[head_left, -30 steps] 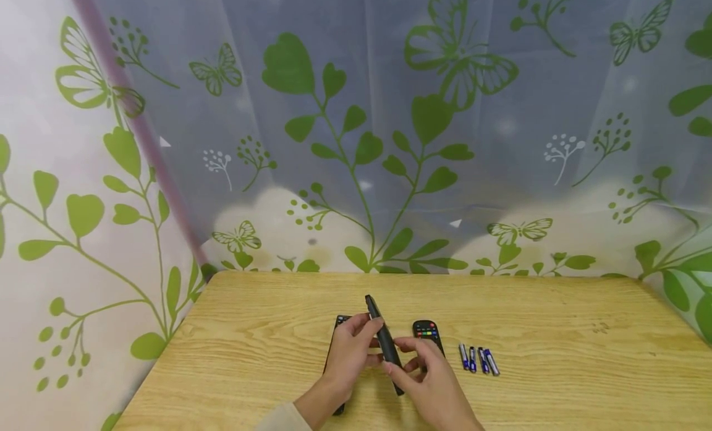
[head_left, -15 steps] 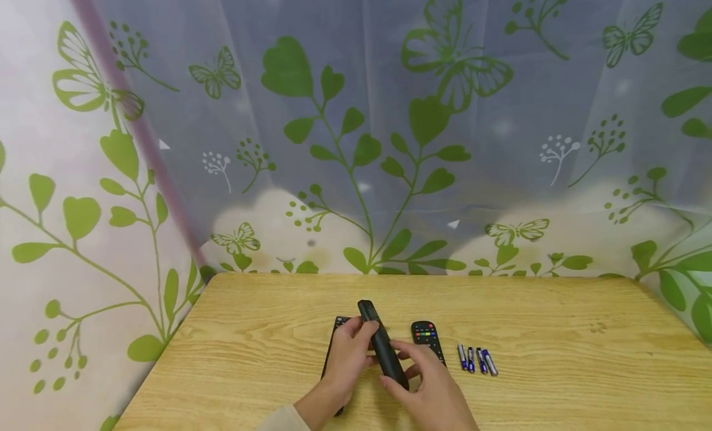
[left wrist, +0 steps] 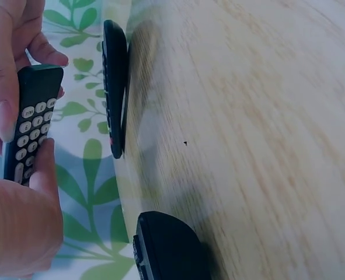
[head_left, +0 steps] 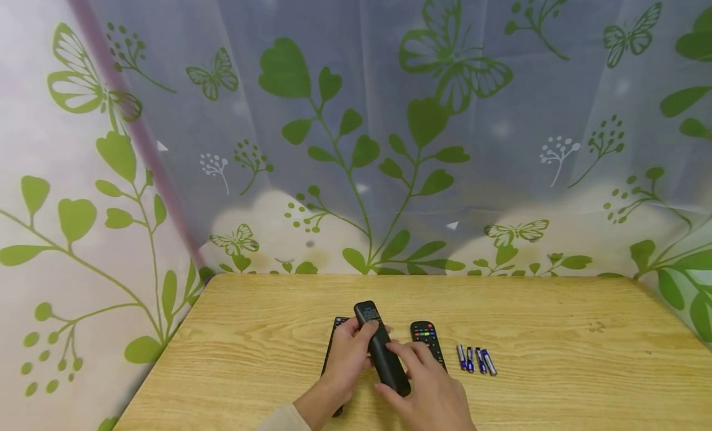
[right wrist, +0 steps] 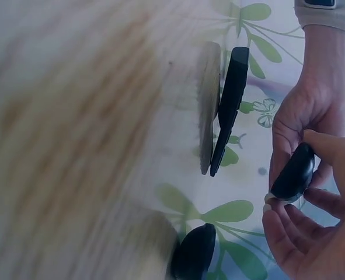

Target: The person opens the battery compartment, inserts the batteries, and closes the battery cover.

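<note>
Both hands hold a black remote control (head_left: pixel 384 360) above the table, its plain back facing up and a printed label near its far end. My left hand (head_left: pixel 346 358) grips its left side, thumb lying on the back. My right hand (head_left: pixel 432 384) has fingers and thumb around the near right part. From below, the left wrist view shows pale round buttons on this remote (left wrist: pixel 33 125). In the right wrist view the remote's rounded end (right wrist: pixel 295 173) sits between the right thumb and fingers. Both palms are partly hidden.
A second remote (head_left: pixel 332 343) lies left, partly covered by the left hand. A third remote (head_left: pixel 426 336) with coloured buttons lies right, its near end behind the right hand. Several blue-and-silver batteries (head_left: pixel 477 360) lie farther right on the wooden table (head_left: pixel 556 332). Patterned cloth (head_left: pixel 311 140) hangs behind.
The held remote has rolled from its narrow edge to show its broad back. Its far end has shifted slightly left, and the right fingers have moved along it. Both hands still hold it.
</note>
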A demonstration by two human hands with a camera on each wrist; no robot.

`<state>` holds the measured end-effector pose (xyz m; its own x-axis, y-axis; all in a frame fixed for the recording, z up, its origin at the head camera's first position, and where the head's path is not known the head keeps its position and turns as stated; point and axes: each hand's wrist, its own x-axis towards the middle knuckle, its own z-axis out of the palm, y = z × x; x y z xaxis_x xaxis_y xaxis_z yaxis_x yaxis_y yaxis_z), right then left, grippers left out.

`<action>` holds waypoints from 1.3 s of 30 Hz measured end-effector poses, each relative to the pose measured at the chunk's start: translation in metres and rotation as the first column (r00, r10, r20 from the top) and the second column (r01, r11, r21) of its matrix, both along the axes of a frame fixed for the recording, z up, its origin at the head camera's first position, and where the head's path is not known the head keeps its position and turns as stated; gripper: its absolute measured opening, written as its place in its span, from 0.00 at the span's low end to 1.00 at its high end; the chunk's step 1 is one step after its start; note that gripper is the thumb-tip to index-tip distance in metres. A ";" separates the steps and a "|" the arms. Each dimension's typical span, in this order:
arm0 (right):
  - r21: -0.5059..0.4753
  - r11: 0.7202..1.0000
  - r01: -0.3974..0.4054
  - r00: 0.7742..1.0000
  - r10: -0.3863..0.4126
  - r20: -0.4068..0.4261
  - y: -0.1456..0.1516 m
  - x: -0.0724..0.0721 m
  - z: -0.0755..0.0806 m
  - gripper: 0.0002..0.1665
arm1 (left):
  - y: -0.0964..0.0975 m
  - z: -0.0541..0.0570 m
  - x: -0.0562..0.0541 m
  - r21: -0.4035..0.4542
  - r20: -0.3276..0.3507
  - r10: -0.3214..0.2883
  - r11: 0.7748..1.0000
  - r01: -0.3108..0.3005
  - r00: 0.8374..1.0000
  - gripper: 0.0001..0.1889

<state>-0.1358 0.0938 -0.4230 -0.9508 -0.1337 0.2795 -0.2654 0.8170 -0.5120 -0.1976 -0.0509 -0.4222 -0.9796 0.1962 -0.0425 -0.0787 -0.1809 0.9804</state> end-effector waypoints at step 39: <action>-0.248 0.934 -0.257 0.930 0.308 0.198 -0.001 -0.016 0.005 0.35 | -0.005 0.005 0.000 0.003 -0.062 -0.037 0.999 0.038 0.997 0.19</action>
<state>-0.1519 0.0925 -0.4179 -0.9234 -0.3676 0.1100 -0.3227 0.5889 -0.7409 -0.1974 -0.0561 -0.4176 -0.9723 0.2328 0.0187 -0.0250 -0.1832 0.9828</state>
